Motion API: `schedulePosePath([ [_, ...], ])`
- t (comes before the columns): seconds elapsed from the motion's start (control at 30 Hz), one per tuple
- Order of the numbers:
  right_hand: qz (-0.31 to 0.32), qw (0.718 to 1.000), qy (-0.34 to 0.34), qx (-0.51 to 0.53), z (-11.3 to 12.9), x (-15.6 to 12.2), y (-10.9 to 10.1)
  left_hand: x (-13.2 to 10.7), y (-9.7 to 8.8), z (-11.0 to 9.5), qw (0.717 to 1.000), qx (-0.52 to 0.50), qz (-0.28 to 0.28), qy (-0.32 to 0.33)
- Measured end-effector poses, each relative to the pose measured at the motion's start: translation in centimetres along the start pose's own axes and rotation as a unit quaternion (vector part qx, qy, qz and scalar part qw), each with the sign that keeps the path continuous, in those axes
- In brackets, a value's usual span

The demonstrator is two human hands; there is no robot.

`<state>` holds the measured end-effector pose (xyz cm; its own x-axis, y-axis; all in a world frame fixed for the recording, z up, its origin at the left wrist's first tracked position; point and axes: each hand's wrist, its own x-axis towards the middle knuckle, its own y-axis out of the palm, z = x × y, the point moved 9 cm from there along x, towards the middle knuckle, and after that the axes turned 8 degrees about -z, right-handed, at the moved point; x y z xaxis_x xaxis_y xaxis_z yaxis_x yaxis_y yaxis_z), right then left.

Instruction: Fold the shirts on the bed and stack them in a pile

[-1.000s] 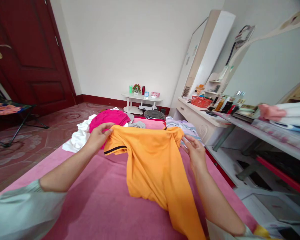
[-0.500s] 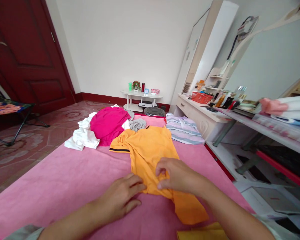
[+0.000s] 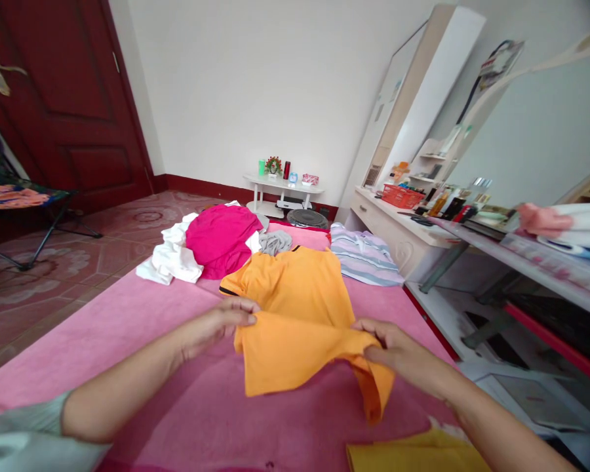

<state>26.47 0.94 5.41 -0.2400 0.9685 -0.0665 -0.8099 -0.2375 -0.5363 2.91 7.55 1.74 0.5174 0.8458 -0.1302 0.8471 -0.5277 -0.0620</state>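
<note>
An orange shirt (image 3: 314,282) with a black-edged sleeve lies across the pink bed cover (image 3: 177,387). Its near part is lifted off the cover, stretched between both hands. My left hand (image 3: 231,316) pinches the cloth at the left, thumb against fingers. At the right, my right hand (image 3: 381,341) grips the other side of the raised cloth, and a loose flap hangs below it. A folded mustard-yellow cloth (image 3: 413,453) lies at the near edge, below my right forearm.
Farther up the bed are a magenta garment (image 3: 223,239), a white garment (image 3: 172,259), a grey cloth (image 3: 275,242) and a striped shirt (image 3: 366,255). A dresser (image 3: 393,219) and a glass-topped desk (image 3: 531,262) line the right side. A folding chair (image 3: 29,203) stands at left.
Both hands have taken hold of the orange shirt's near part and lifted it off the bed. My hands have moved farther apart. The view has shifted slightly.
</note>
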Motion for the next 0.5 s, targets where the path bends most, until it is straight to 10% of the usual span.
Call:
schedulePosePath([
  [0.17, -0.091, 0.995, 0.039, -0.002, -3.8, 3.0, -0.6, 1.2, -5.6, 0.9, 0.957, 0.176, -0.217, 0.074],
  [0.27, -0.126, 0.984, 0.051, -0.117, -5.4, 2.1, -0.6, -0.2, -3.4, 0.6, 0.911, 0.316, -0.190, 0.184],
  [0.5, -0.144, 0.922, 0.078, -0.350, -6.1, -1.6, -1.5, -1.5, 0.1, -0.1, 0.868, 0.407, -0.184, 0.216],
])
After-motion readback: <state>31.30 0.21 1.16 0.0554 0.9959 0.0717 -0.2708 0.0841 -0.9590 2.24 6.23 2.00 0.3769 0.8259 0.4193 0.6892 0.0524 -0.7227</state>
